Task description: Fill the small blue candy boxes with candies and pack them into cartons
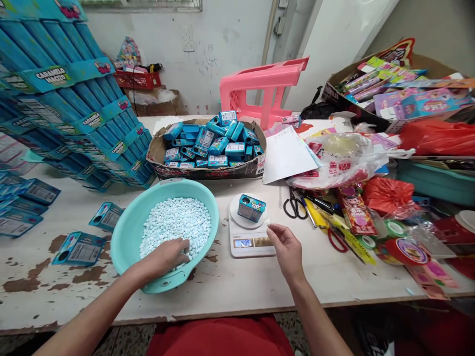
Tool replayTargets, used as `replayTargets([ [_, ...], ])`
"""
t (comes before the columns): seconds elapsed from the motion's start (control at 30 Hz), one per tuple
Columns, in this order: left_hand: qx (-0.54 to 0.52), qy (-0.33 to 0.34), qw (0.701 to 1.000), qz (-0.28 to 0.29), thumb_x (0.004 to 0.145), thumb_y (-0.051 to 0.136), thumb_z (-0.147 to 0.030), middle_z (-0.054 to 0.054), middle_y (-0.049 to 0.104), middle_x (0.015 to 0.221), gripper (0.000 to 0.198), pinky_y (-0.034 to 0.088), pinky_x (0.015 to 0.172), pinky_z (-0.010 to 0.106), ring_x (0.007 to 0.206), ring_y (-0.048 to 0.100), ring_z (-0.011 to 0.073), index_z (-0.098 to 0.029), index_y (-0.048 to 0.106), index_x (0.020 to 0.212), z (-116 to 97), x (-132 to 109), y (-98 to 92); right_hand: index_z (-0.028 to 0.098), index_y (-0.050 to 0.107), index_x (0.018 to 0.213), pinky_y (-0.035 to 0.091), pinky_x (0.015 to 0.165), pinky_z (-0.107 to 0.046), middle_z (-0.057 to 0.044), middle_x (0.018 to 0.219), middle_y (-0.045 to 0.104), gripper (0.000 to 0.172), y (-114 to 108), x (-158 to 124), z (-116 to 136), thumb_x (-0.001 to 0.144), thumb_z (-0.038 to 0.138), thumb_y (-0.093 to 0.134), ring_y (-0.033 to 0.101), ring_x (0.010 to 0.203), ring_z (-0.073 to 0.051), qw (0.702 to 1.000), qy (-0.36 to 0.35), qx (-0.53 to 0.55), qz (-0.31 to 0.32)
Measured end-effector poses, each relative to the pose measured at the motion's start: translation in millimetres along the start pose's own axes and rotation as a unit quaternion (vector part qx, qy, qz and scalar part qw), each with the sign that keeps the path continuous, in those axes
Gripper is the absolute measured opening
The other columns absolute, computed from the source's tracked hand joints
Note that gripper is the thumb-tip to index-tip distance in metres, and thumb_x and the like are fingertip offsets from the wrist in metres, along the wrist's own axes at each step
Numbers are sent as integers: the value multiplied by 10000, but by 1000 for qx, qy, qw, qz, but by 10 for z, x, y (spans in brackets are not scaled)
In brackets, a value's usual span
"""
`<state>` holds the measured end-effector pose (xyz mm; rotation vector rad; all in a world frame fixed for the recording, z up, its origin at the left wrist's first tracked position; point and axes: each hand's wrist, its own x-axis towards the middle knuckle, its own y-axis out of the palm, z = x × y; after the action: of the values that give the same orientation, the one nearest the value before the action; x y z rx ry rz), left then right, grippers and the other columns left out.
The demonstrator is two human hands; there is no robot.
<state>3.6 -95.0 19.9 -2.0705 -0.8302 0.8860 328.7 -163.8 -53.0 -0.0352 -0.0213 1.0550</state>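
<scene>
A turquoise basin [122,217] holds a heap of small pale-blue candies [174,217]. My left hand [166,257] reaches into its near side, fingers curled down among the candies, their tips partly hidden. Right of the basin stands a white digital scale [237,249] with a lit display. On its round plate sits a blue printed tin [251,207], its small round opening showing on top. At the scale's right front corner is my right hand [287,249], thumb and forefinger pinched together; whatever may be between them is too small to make out.
Two blue tins [79,248] stand left of the basin, near tall stacks of boxed tins [92,121]. Behind is a cardboard box [208,173] full of tins. Scissors [296,203], pens, tape and plastic bags [334,158] crowd the right. A pink stool [260,81] lies behind.
</scene>
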Motion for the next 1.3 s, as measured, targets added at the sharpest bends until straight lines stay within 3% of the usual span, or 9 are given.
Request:
replayTargets([
  [0.13,-255,-89,962,-42,748,621,-321,21,572,640,174,353,496,207,570,500,146,-179,601,650,215,-31,-65,173,630,955,488,874,-439,-91,970,674,347,-89,-49,-106,737,438,680,620,918,-230,1000,10,-7,-12],
  [0.2,-418,-142,893,-82,719,675,-319,8,561,661,165,330,429,178,506,469,102,-167,615,738,344,-47,-123,173,632,954,487,878,-435,-90,967,676,347,-159,-78,-137,737,438,683,621,918,-228,1000,18,-10,-16],
  [0.33,-663,-175,709,-165,792,606,-289,0,531,650,140,285,331,146,426,427,61,-152,576,807,475,17,-203,175,630,943,484,881,-423,-85,958,677,339,-256,-101,-143,734,434,692,621,912,-222,999,37,-7,-24],
  [0.5,-754,-171,615,-157,890,473,-231,-48,377,471,244,247,287,136,344,342,47,-152,484,660,314,302,-200,175,628,943,487,883,-426,-87,967,678,342,-230,-83,-128,738,442,686,622,922,-227,999,31,3,-20],
  [0.67,-783,-163,572,-181,907,455,-245,-45,376,467,315,221,278,129,347,355,48,-161,412,606,15,579,-257,176,636,933,507,845,-407,-87,961,683,336,-174,-49,-90,745,452,674,626,908,-225,999,32,-4,-15],
  [0.9,-791,-118,572,-179,939,417,-261,-62,354,469,256,238,289,131,338,331,45,-151,487,719,-61,662,-259,181,624,968,498,853,-417,-94,988,672,344,-99,97,-38,747,442,667,620,924,-229,1000,22,-10,-4],
  [1.07,-813,-129,532,-201,926,448,-348,-69,357,448,309,215,287,128,318,326,37,-161,449,680,-290,806,-265,231,491,1250,462,910,-424,-99,1264,555,702,214,424,65,625,379,775,538,1117,-263,997,-53,-54,19],
  [1.2,-812,-109,538,-199,855,558,-424,-104,262,392,352,141,278,139,276,233,26,-169,432,648,-773,1021,-290,206,632,1032,479,826,-362,-44,975,681,395,440,509,326,694,392,718,617,904,-223,989,-81,-67,109],
  [1.3,-793,-49,566,-219,784,638,-456,-105,293,405,373,155,297,150,289,243,21,-168,445,648,-1123,1126,-262,218,642,997,472,810,-323,-31,960,680,300,462,365,542,740,364,691,614,885,-205,978,-125,-93,142],
])
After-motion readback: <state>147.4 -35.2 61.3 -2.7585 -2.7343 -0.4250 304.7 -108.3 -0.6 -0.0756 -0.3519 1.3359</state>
